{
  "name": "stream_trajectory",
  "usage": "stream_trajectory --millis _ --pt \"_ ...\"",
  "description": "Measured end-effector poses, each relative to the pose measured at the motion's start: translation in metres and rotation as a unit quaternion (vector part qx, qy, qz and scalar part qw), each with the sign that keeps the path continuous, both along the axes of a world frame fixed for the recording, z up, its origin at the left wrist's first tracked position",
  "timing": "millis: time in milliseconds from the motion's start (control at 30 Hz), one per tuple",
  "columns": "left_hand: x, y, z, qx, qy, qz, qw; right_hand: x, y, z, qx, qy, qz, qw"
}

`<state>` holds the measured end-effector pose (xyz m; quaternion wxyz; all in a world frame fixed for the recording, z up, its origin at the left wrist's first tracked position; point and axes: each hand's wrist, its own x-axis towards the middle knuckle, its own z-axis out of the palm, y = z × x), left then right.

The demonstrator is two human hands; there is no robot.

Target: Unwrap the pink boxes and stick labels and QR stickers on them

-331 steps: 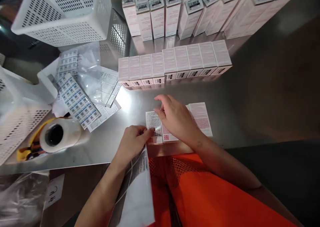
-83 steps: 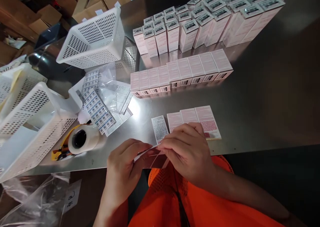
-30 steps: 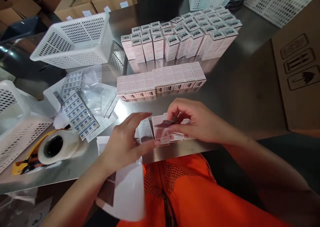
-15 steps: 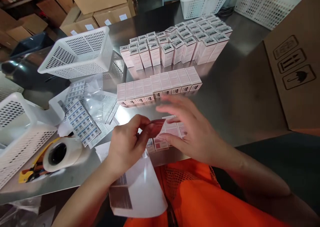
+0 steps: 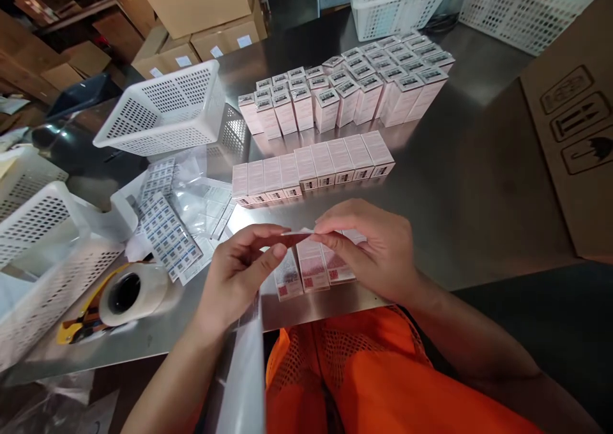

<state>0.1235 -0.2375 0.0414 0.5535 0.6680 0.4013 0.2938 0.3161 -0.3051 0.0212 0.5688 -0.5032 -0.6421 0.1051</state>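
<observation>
Reddish, glossy label (image 5: 297, 237) (seen edge-on) pinched between both hands

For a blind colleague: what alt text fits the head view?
Both hands, left and right, pinch a label between them above three flat pink boxes at a metal table's near edge. Behind lie rows of boxes; tape roll and baskets sit left.

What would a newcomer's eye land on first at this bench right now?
Probably the two hands at the near edge: left hand and right hand pinch a thin label above a few flat pink boxes. Behind them, a lying row of boxes fronts a standing block.
</observation>
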Motion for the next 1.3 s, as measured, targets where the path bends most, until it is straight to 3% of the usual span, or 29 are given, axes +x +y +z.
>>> stream_trajectory --millis 100,267,367,467,567,700,800,933,1133,1300 --pt "-0.003 0.006 0.002 -0.075 -0.064 0.016 0.995 0.004 0.002 0.0 0.055 -0.025 0.002 0.998" --pt "-0.016 0.021 -0.002 -0.15 -0.109 0.03 0.982 0.011 0.012 0.001 0.074 -0.05 0.034 0.995" --pt "-0.019 0.025 -0.006 -0.166 -0.108 0.032 0.98 0.013 0.02 0.001 0.067 -0.052 0.025 0.996" --pt "-0.018 0.024 -0.009 -0.123 -0.109 0.067 0.984 0.015 0.026 0.0 0.056 -0.009 0.028 0.998" --pt "-0.016 0.021 -0.01 -0.042 -0.074 0.078 0.993 0.017 0.027 0.0 -0.011 0.073 0.094 0.993" --pt "-0.014 0.02 -0.012 -0.019 0.022 -0.022 0.999 0.023 0.023 0.006 -0.163 0.151 0.17 0.96" --pt "-0.01 0.018 -0.016 -0.015 0.091 -0.067 0.994 0.026 0.022 0.008 -0.225 0.189 0.191 0.936" --pt "-0.005 0.011 -0.022 0.019 0.149 -0.069 0.986 0.028 0.023 0.001 -0.267 0.213 0.188 0.921" --pt "-0.002 0.0 -0.028 -0.053 0.168 -0.081 0.981 0.029 0.024 -0.014 -0.339 0.18 0.141 0.913" --pt "-0.001 -0.009 -0.033 -0.145 0.146 -0.036 0.978 0.032 0.029 -0.02 -0.304 0.082 0.095 0.944"
